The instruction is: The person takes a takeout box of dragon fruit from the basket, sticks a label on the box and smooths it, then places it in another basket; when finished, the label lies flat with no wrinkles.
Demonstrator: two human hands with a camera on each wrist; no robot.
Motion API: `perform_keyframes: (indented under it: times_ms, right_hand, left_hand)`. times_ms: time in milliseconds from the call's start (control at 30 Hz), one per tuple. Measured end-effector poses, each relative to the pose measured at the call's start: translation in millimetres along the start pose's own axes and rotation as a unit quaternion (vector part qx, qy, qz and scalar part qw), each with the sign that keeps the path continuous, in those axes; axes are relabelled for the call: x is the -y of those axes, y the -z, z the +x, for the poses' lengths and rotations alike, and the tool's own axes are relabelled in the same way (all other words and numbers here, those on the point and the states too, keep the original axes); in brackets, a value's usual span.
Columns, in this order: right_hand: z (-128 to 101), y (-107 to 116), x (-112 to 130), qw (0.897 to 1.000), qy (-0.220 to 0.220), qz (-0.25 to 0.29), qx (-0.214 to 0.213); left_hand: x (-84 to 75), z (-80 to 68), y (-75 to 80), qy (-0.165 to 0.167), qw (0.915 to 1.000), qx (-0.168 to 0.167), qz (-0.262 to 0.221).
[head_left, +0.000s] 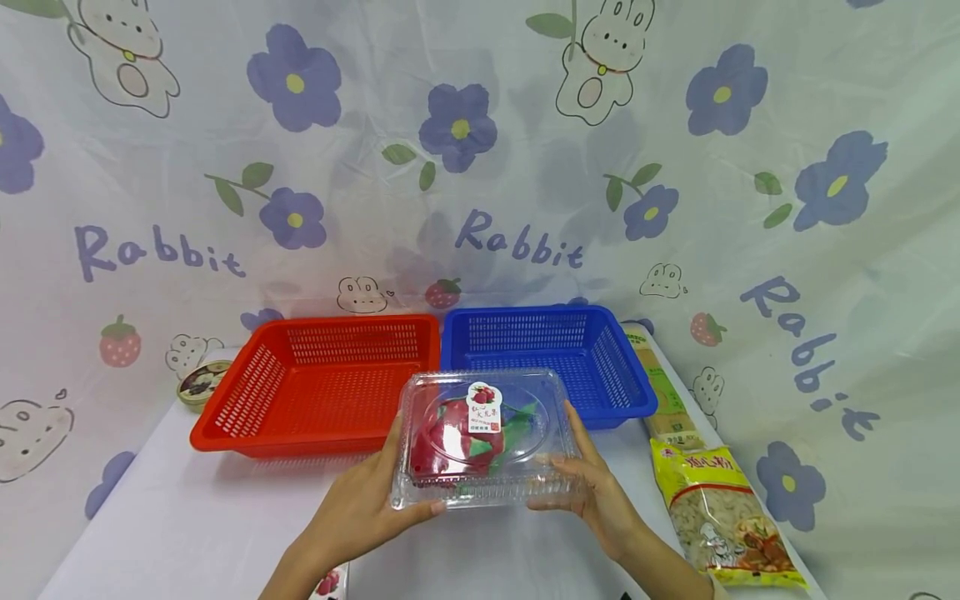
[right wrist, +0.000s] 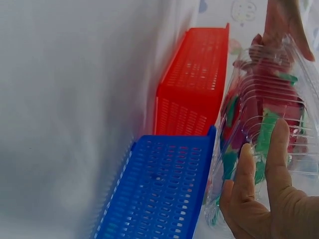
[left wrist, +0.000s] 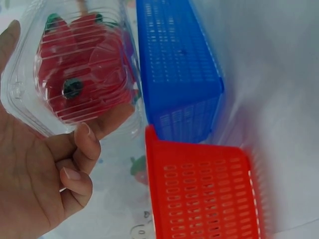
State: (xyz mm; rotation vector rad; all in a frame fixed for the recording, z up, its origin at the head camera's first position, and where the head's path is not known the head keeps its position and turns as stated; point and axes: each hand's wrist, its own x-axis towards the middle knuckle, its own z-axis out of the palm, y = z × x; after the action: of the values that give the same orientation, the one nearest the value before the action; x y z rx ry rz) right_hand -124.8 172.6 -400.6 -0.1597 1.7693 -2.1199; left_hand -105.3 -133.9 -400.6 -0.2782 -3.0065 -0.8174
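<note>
Both hands hold a clear plastic clamshell box (head_left: 517, 467) up in front of the baskets, its lid closed. Through the plastic show red dragon fruit (head_left: 450, 437) with green tips, and a white label (head_left: 484, 410) sits on the lid. My left hand (head_left: 367, 504) grips the box's left side, thumb along the front edge; in the left wrist view its fingers (left wrist: 117, 119) reach under the box. On the opposite side my right hand (head_left: 603, 496) grips the box, and the right wrist view shows its fingers (right wrist: 277, 154) against the ribbed underside.
Behind the box stand a red basket (head_left: 337, 404) at left and a blue basket (head_left: 611, 400) at right. A round tin (head_left: 202, 382) lies left of the red basket. Along the right edge are a green-and-tan packet (head_left: 663, 387) and a yellow bag (head_left: 723, 517). A patterned curtain hangs behind.
</note>
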Motion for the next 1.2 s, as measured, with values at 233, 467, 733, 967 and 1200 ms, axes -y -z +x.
perform_keyframes:
  times_ms: [233,467,733,967,1200]
  right_hand:
    - [5,-2,0,1.000,0.011,0.002,-0.028]
    - [8,-2,-1,0.999,0.024,0.008,-0.034]
    - [11,-2,0,0.999,0.024,0.008,-0.035]
    - [14,1,0,0.999,0.027,0.011,-0.033]
    - [16,1,2,0.999,0.038,0.004,-0.029]
  left_hand:
    - [-0.3,4.7,-0.6,0.007,0.9999,-0.004,-0.011]
    - [2.9,8.6,-3.3,-0.002,0.9998,-0.018,-0.005]
    - [4.9,13.4,-4.0,-0.001,0.9999,-0.015,-0.006]
    - [5.2,17.6,-3.6,-0.003,0.9999,-0.012,-0.008]
    - [5.4,20.1,-3.2,-0.003,0.9999,-0.010,-0.013]
